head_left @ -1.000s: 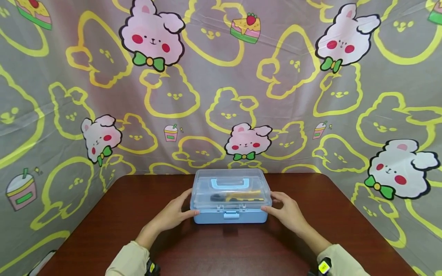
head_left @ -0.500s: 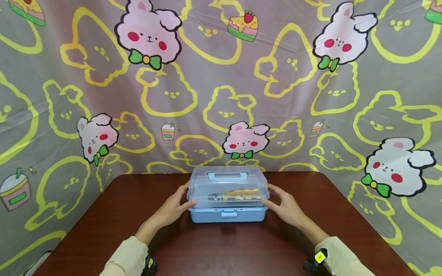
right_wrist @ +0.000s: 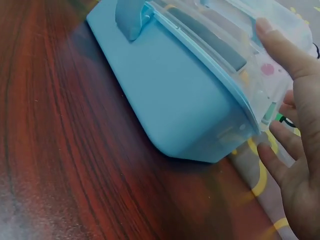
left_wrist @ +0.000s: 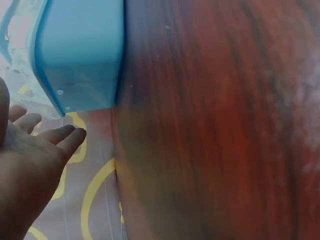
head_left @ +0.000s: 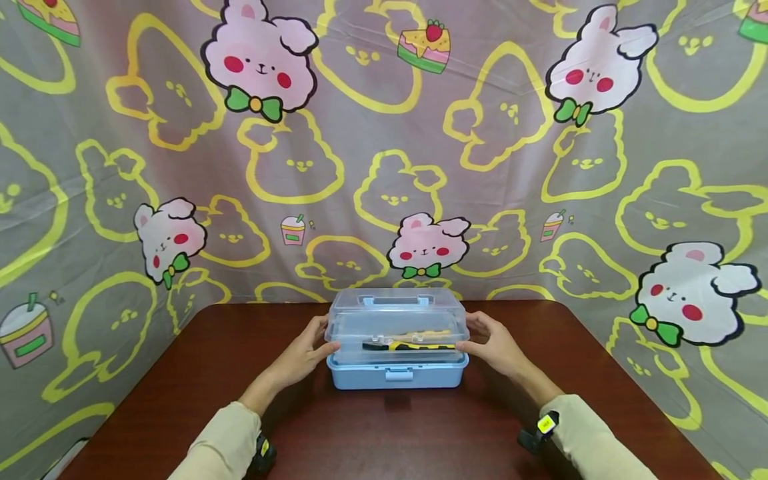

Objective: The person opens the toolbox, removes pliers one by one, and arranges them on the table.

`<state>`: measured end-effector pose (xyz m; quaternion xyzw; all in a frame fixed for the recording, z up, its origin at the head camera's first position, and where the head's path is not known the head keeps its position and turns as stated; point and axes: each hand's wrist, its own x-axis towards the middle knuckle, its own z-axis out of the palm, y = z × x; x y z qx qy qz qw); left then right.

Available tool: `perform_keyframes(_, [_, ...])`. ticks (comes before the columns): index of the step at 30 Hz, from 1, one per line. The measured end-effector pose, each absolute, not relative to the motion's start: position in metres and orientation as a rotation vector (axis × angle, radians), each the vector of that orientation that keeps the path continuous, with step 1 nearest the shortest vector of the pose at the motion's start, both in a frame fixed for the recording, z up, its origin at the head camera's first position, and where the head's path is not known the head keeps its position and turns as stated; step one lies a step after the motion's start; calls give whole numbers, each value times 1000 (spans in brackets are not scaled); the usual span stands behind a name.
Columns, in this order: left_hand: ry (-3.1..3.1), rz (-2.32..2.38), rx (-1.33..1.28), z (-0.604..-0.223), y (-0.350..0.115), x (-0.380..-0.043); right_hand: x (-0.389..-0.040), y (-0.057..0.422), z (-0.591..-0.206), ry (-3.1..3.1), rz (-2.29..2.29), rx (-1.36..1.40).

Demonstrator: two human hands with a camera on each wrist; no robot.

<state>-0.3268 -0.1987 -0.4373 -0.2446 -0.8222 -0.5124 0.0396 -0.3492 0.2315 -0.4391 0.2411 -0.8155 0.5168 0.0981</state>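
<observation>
Here on the desk (head_left: 390, 443) sits the blue toolbox (head_left: 398, 363), long axis side to side, latch (head_left: 399, 376) facing front, clear lid (head_left: 398, 321) raised at the front; left hand (head_left: 303, 357) and right hand (head_left: 495, 348) reach in from both ends, each grip spread, thumbs (right_wrist: 285, 49) at the lid's front corners

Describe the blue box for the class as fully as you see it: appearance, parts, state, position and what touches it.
The box looks plastic: an opaque light-blue base under a clear lid with a blue handle. A blue latch sits mid-front, undone. The lid stands raised at the front; its back is hidden. A black-and-yellow tool shows inside. The base rests upright on the table, latch facing the person. The left hand and right hand are at the lid's ends, thumbs forward.
</observation>
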Motion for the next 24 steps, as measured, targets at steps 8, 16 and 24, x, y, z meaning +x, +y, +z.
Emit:
perform_keyframes(8, [-2462,-1467,-673,-431,-195,-333,-359,227,-434,-2370,1488,658])
perform_keyframes(16, [-2449,-1360,-586,-418,-194,-334,-363,219,-425,-2374,1387,605])
perform_keyframes(24, [-2432,-1257,-608,-408,-190,-340,-366,218,-416,-2359,1367,551])
